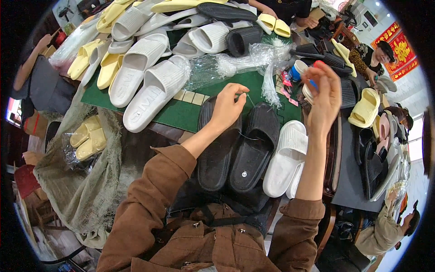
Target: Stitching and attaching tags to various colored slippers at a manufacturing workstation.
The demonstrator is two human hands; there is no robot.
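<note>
A pair of black slide sandals [254,149] lies in front of me, over the near edge of the green mat. Above them my left hand [228,105] is closed, thumb and forefinger pinching a thin clear plastic tie [248,99]. A thin strand also shows across the right black slide; how it joins the tie is hard to see. My right hand [323,99] is raised on the right, blurred, with its fingers stretched up. A bit of blue shows by its fingers; I cannot tell whether it lies behind them. White slides [284,158] sit beside the black pair.
White, yellow and black slides [149,90] pile up along the far left of the green mat [97,96]. Bundled clear ties [272,88] and a blue-and-white cup [297,70] are beyond my hands. A sack [77,195] hangs at left. Other people work around the table.
</note>
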